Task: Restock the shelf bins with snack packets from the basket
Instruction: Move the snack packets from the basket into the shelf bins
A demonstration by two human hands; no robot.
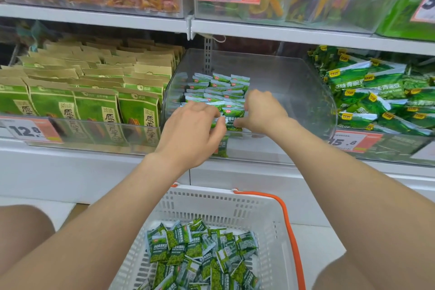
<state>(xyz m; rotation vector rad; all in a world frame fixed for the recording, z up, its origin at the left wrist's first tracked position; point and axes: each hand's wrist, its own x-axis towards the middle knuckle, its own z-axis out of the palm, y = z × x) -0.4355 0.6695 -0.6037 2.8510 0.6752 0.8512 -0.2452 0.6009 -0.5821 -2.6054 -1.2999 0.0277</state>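
A clear plastic shelf bin stands in the middle of the lower shelf, with small green snack packets stacked in rows in its left part. Both my hands reach into its front. My left hand curls its fingers round the front packets at their left edge. My right hand pinches the front green packet from the right side. Below, a white basket with an orange handle holds several loose green packets.
Left of the bin stand rows of tan-and-green seed bags. A bin of larger green pea bags is on the right. Price tags hang on the bin fronts. An upper shelf carries bins of dried fruit. My knees flank the basket.
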